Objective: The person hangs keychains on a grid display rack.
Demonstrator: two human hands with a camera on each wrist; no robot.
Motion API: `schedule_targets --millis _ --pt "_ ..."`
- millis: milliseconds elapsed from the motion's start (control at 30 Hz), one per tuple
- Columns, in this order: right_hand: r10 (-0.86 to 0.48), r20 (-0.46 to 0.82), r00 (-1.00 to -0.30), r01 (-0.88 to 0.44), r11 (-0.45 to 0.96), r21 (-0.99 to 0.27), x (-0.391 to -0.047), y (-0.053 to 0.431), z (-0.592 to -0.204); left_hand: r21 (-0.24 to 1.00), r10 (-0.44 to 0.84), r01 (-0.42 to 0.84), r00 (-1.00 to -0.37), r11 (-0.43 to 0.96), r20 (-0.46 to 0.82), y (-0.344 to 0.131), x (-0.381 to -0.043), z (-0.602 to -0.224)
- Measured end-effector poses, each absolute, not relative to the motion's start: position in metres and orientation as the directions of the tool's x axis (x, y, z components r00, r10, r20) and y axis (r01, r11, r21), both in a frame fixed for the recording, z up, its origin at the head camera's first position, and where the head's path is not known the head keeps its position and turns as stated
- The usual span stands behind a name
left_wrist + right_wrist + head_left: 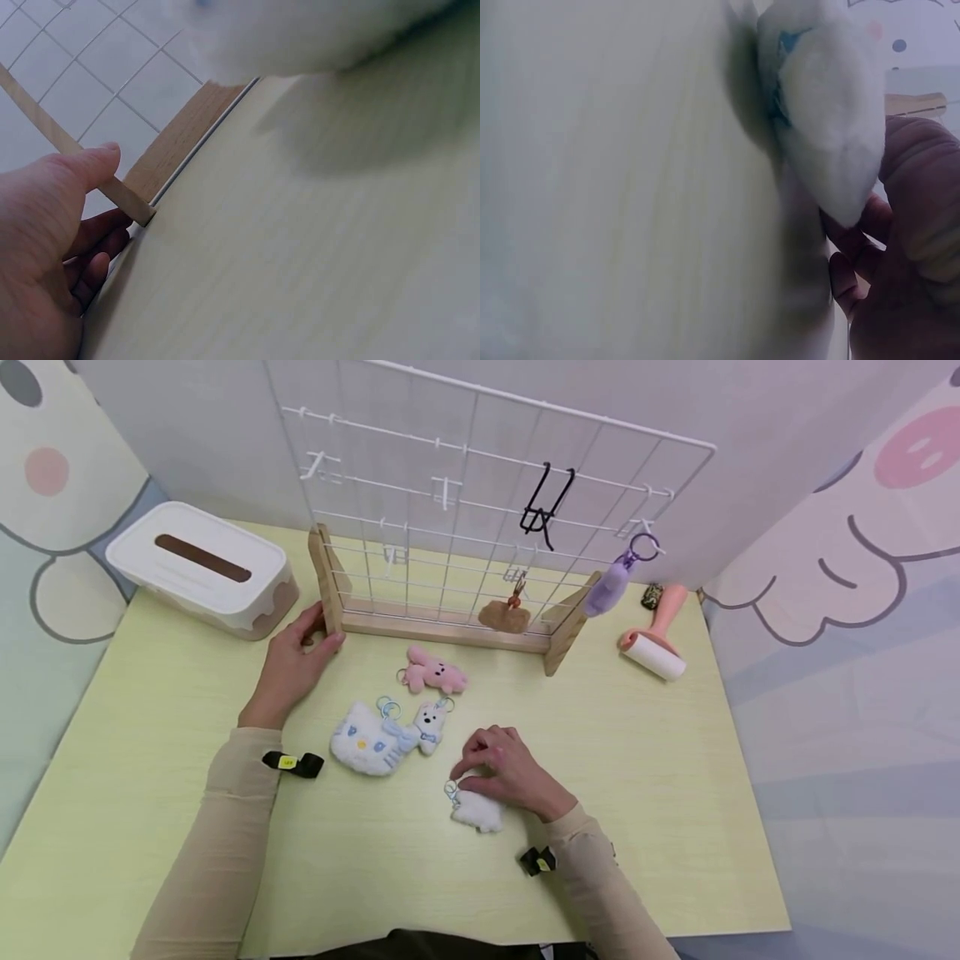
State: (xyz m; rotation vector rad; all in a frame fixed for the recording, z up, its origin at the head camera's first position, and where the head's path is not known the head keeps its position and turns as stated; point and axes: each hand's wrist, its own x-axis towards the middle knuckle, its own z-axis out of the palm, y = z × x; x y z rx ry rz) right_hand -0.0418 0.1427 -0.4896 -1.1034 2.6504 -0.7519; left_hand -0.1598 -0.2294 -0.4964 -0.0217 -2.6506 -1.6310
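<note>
Four plush charms lie on the pale yellow, grained surface: a rounded fluffy white charm, a wide white cat-face charm with blue eyes, a small white bear and a pink long-limbed animal. The right hand partly covers the fluffy white charm, grip pinched on its ring end, nearest the person. The left hand has its grip clamped round the light-wood side foot of one white wire grid. Two more charms hang there, one purple and elongated, one flat, fuzzy and brown, plus one black hook. Around it stand one white-lidded tissue box and one pink-handled lint roller.
</note>
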Motion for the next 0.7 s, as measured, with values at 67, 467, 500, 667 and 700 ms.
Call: schedule_targets --millis 67,467,500,667,700 --pt "-0.699 0.041 -0.714 -0.615 0.598 -0.514 -0.042 0.1426 -0.491 0.892 -0.004 0.03 -0.999 0.45 0.036 -0.2296 -0.1601 -0.4968" --pt "-0.633 0.022 -0.773 -0.531 0.628 -0.569 -0.0486 0.1405 -0.4936 0.891 -0.003 0.045 -0.999 0.451 0.052 -0.2291 -0.1616 -0.4985" --pt "-0.634 0.019 -0.773 -0.529 0.629 -0.569 -0.049 0.1405 -0.4935 0.891 -0.003 0.044 -0.999 0.453 0.05 -0.229 -0.1614 -0.4984" --pt "-0.65 0.01 -0.76 -0.542 0.625 -0.562 -0.0482 0.1399 -0.4923 0.886 -0.003 0.041 -0.999 0.463 0.047 -0.2291 -0.1602 -0.4976" --pt "-0.652 0.007 -0.758 -0.544 0.626 -0.558 -0.0478 0.1393 -0.4916 0.885 -0.004 0.042 -0.999 0.463 0.05 -0.2292 -0.1603 -0.4976"
